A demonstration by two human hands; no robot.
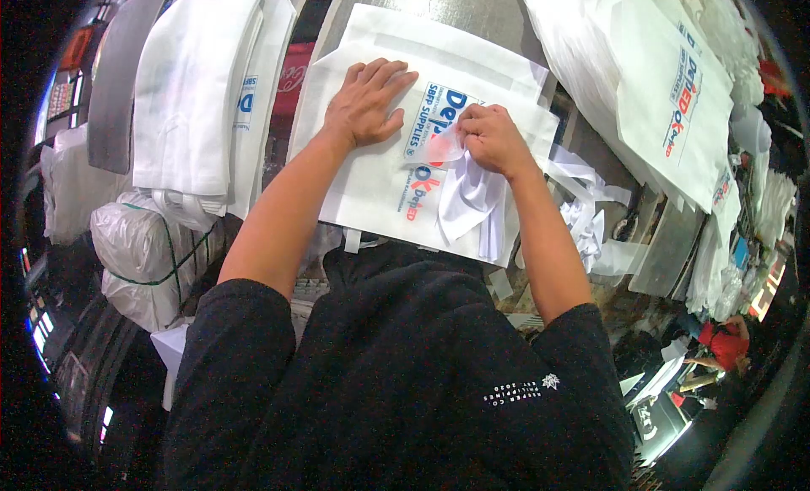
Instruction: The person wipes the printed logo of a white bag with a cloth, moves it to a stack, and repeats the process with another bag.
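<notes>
A flat white printed bag [354, 191] lies on top of other white bags in front of me. My left hand [364, 103] rests palm down on its left part, fingers stretched out and a little apart. Over the blue and red print, my right hand [494, 139] is closed round a bunched white cloth [469, 200]. The cloth hangs in folds toward the bag's near edge. A thin translucent piece with a reddish tint [440, 145] sticks out to the left of these fingers, covering some of the lettering.
White bags [190, 94] are stacked at left, above a plastic-wrapped bundle [139, 250] tied with green cord. Another printed stack [650, 103] lies at right. White scraps [582, 213] are beside my right forearm. A person in red [724, 343] is at far right.
</notes>
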